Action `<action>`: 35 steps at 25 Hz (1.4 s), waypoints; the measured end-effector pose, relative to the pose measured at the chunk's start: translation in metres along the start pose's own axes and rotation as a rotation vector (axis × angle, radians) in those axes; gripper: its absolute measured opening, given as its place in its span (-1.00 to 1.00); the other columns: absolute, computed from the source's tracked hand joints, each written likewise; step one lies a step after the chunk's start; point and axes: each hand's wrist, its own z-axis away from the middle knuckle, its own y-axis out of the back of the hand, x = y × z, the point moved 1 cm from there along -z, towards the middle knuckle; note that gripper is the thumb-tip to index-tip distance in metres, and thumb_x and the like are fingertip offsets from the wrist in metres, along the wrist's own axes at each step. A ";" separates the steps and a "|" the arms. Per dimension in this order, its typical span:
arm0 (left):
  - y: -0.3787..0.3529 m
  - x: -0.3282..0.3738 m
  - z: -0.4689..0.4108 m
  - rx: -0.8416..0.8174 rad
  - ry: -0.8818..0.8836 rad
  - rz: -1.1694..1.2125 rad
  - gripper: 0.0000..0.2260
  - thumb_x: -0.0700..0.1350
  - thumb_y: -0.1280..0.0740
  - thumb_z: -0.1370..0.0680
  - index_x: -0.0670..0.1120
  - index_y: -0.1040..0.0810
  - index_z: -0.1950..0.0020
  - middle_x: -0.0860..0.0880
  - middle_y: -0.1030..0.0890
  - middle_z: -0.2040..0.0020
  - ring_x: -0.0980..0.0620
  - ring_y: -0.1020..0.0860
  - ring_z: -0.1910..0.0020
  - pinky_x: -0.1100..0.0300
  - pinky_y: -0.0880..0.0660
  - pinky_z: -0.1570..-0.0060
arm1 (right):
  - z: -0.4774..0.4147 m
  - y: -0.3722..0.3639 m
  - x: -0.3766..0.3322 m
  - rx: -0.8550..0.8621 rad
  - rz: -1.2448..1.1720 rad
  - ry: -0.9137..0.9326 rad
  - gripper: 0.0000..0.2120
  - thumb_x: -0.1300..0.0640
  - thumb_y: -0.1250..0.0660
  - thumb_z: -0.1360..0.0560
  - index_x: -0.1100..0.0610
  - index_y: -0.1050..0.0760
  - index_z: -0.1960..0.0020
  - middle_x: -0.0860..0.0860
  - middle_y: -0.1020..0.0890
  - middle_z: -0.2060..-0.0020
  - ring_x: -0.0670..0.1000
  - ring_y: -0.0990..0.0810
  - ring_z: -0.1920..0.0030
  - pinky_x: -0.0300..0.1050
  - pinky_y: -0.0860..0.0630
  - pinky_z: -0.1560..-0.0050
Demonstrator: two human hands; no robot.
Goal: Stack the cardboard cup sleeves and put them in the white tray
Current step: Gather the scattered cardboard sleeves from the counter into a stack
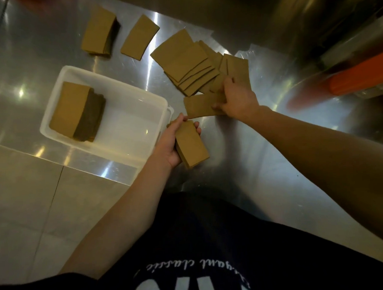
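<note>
Steel counter (pixel 262 142): left hand (pixel 171 143) grips sleeve stack (pixel 192 144); right hand (pixel 239 99) pinches single sleeve (pixel 200 106) near white tray (pixel 131 121).

The shiny steel surface (pixel 241 164) carries a white tray (pixel 128 97) just left of the left hand (pixel 170 143), close to the surface's near edge. A fanned pile of cardboard sleeves (pixel 183 58) lies just beyond the right hand (pixel 236 97), touching its fingers. Farther off, beyond and left of both hands, lie a single sleeve (pixel 140 37) and a neat stack of sleeves (pixel 98 31). A blurred orange thing (pixel 357 74) sits right of the right hand.
</note>
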 end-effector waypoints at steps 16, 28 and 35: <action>-0.029 -0.002 -0.004 -0.174 0.100 -0.141 -0.54 0.30 -0.27 -0.52 0.01 -0.50 -0.24 -0.19 -0.63 -0.06 -0.09 -0.63 0.08 -0.02 -0.54 -0.06 | 0.056 0.076 0.036 0.119 -0.755 0.169 -0.91 0.23 -0.35 -0.54 0.09 -0.57 -0.01 0.02 -0.63 0.07 0.01 -0.62 -0.02 -0.11 -0.57 -0.09; -0.042 -0.004 0.007 -0.271 0.110 -0.358 -0.44 0.22 -0.35 -0.41 -0.03 -0.49 -0.32 -0.16 -0.67 -0.11 -0.15 -0.65 -0.08 -0.08 -0.59 -0.03 | 0.069 0.025 -0.007 0.132 -0.667 0.253 -0.77 0.12 -0.49 -0.43 0.13 -0.59 -0.06 -0.13 -0.64 0.14 -0.23 -0.61 0.13 -0.45 -0.45 0.16; -0.038 0.001 0.000 -0.293 0.086 -0.223 -0.54 -0.14 -0.36 -0.50 0.02 -0.42 -0.40 -0.22 -0.60 -0.20 -0.16 -0.62 -0.09 -0.10 -0.56 -0.05 | 0.086 0.018 0.005 0.346 -0.725 0.015 -0.70 -0.09 -0.42 -0.46 0.01 -0.47 -0.10 -0.16 -0.52 0.07 -0.16 -0.53 0.08 -0.30 -0.52 0.13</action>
